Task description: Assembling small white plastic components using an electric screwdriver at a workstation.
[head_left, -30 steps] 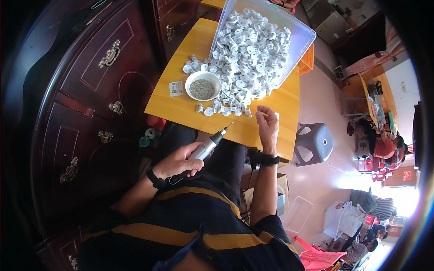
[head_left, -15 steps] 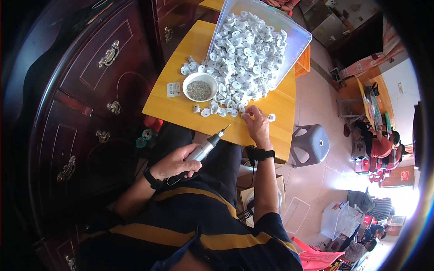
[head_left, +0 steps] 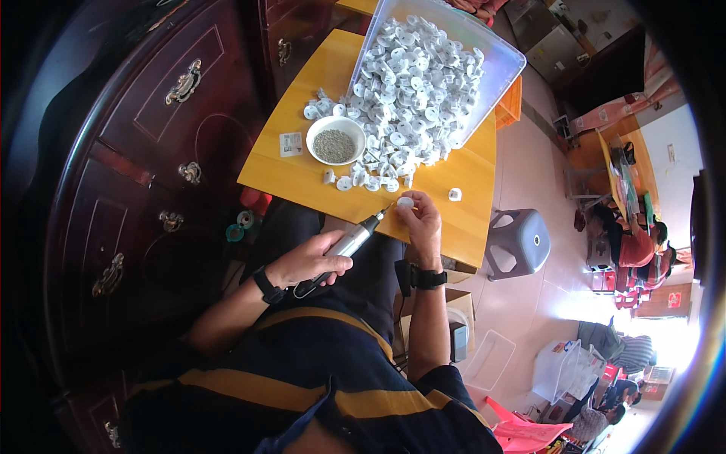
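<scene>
My left hand [head_left: 311,261] is wrapped round a silver and black electric screwdriver [head_left: 354,240], whose thin bit points up and to the right. Between the thumb and fingers of my right hand [head_left: 422,221] is a small white plastic part [head_left: 405,202], round-faced, close beside the bit's tip; I cannot tell if they touch. A white bowl [head_left: 310,138] of small metal screws [head_left: 333,146] stands on the yellow wooden table [head_left: 265,170]. Behind it, a heap of similar white plastic parts [head_left: 416,83] spills from a tilted clear plastic bin [head_left: 495,83]. One single white part [head_left: 454,194] lies apart at the right.
A small printed label card [head_left: 290,144] lies left of the bowl. An orange crate [head_left: 510,104] is beyond the table's right side, and a grey plastic stool [head_left: 520,244] stands on the floor nearby. Dark wooden drawers [head_left: 144,151] rise at the left. Other people [head_left: 639,246] sit far right.
My right hand has drawn back from the heap's near edge toward me, with a white plastic part in its fingers. The screwdriver in my left hand has shifted slightly right, toward that part.
</scene>
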The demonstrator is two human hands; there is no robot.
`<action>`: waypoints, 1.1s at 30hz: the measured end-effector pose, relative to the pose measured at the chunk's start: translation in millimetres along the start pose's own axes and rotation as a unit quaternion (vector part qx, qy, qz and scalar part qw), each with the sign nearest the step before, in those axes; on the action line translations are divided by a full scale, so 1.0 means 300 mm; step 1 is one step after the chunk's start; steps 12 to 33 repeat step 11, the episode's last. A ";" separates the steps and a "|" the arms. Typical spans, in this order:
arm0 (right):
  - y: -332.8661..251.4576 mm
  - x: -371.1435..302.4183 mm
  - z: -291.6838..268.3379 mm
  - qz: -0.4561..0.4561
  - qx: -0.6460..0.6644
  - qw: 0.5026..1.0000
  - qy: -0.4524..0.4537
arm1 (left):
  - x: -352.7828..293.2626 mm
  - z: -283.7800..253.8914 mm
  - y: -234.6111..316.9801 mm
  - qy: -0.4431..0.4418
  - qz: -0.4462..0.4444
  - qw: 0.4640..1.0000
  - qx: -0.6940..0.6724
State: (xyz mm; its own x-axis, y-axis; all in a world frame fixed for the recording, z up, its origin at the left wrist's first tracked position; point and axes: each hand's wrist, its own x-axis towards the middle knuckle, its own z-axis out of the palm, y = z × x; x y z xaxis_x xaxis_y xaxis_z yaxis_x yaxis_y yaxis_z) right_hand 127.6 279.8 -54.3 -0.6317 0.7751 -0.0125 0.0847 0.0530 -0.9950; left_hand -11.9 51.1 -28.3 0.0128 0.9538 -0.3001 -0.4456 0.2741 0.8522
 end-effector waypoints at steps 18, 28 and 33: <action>0.035 -0.006 0.001 0.029 -0.011 0.999 0.024 | 0.053 0.018 0.010 0.011 -0.024 0.999 0.025; 0.035 -0.006 0.001 0.029 -0.011 0.999 0.024 | 0.053 0.018 0.010 0.011 -0.024 0.999 0.025; 0.035 -0.006 0.001 0.029 -0.011 0.999 0.024 | 0.053 0.018 0.010 0.011 -0.024 0.999 0.025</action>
